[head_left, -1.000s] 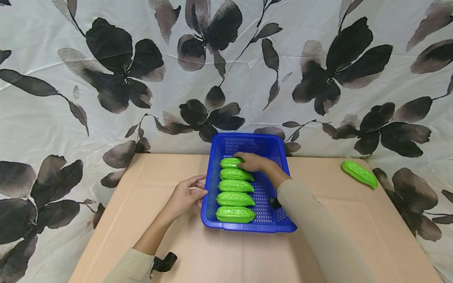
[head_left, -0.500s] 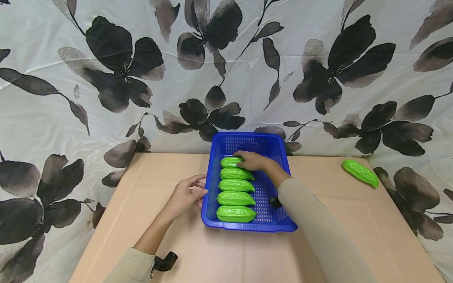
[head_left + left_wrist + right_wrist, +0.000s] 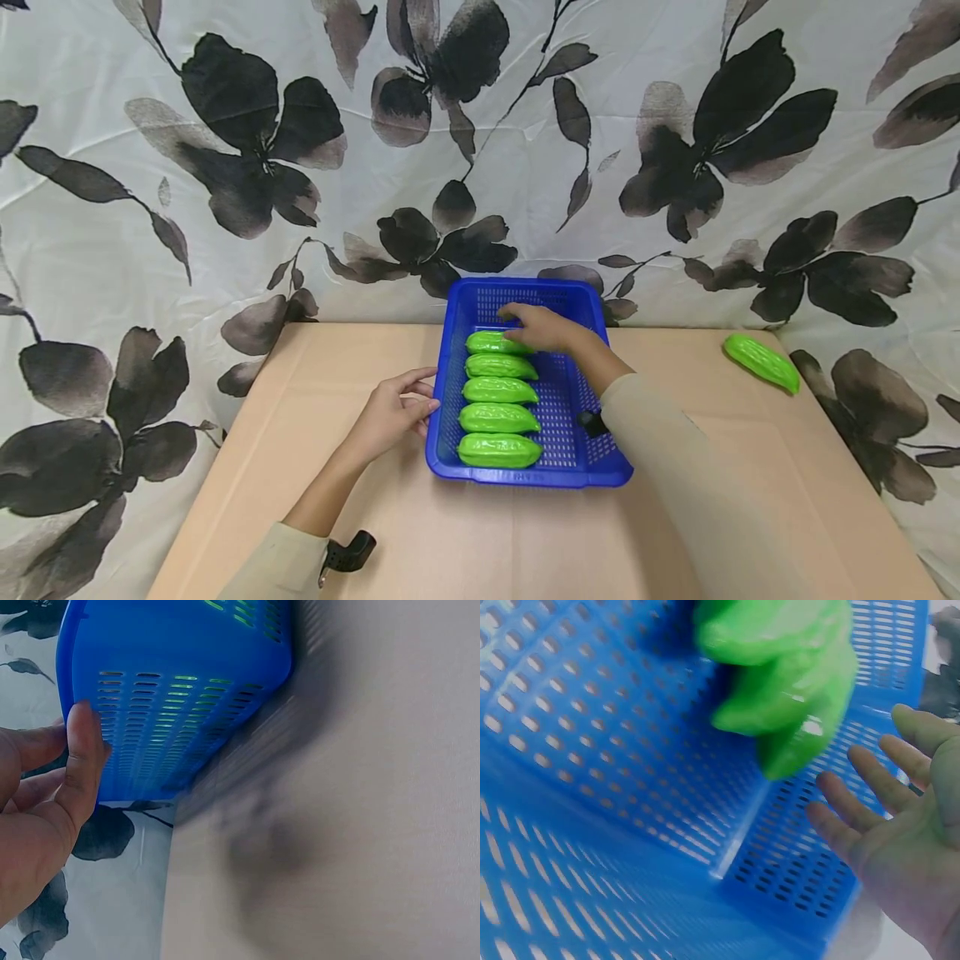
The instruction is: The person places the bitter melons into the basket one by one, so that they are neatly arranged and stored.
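Several glossy green bitter gourds (image 3: 499,417) lie crosswise in a row along the left side of the blue plastic basket (image 3: 566,479). My left hand (image 3: 392,415) holds the basket's left rim, with its fingers at the rim and outer wall in the left wrist view. Over the far end of the row, my right hand (image 3: 543,327) hovers beside the farthest bitter gourd (image 3: 491,342). The right wrist view shows that hand's fingers (image 3: 874,780) spread and relaxed, apart from the green gourds (image 3: 787,682), with nothing held.
One more bitter gourd (image 3: 762,363) lies by the right edge of the tan tabletop (image 3: 712,467). Behind the table hangs a white cloth (image 3: 547,208) with dark flowers, close to the basket's far end. A black strap device (image 3: 349,552) sits on the left wrist.
My right hand has let go of the farthest bitter gourd and lifted slightly up and to the right. The gourds stay in their row; the left hand has stayed at the rim.
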{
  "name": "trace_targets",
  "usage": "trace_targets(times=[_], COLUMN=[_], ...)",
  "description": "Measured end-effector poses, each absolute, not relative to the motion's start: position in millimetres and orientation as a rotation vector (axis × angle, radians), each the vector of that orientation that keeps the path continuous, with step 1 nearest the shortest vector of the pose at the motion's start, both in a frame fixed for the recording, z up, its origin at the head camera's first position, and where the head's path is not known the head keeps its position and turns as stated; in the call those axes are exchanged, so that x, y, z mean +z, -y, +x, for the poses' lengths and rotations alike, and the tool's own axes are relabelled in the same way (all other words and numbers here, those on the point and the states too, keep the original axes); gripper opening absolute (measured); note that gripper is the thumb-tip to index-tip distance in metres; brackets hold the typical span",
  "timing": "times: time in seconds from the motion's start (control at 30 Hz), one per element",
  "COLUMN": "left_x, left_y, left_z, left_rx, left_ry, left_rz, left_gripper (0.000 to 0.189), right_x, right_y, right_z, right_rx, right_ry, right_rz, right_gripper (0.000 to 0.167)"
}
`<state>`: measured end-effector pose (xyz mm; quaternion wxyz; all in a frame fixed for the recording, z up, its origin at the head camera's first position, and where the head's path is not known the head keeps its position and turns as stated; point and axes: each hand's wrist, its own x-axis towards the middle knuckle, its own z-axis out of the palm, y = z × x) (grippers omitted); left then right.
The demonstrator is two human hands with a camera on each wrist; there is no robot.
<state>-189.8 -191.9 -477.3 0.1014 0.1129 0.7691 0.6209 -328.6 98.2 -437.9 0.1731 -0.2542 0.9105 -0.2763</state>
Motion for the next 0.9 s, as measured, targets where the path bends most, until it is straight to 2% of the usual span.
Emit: trace_targets(times=[0.23, 0.47, 0.7, 0.9], left_x=[-476.2, -476.9, -476.2, -476.4], left_y=[190.8, 192.3, 193.4, 194.1], left_z=[-189.8, -190.2, -188.9, -188.8], left_rx=[1.827, 1.826, 1.819, 1.816], left_ry=[-2.269, -2.272, -2.270, -2.268], left_rz=[0.334, 0.324, 0.328, 0.338], left_gripper=[0.057, 0.057, 0.057, 0.057], right_x=[-398.8, -365.6, -361.6, -370.1], right_y=[-111.5, -132.8, -169.5, -208.9], right_z=[-313.6, -293.2, -275.3, -258.5], right_rx=[-0.795, -0.822, -0.864, -0.912], right_ry=[-2.647, -2.693, -2.779, -2.845], right_rz=[-0.767, -0.815, -0.778, -0.634], right_gripper=[0.048, 0.052, 0.053, 0.055])
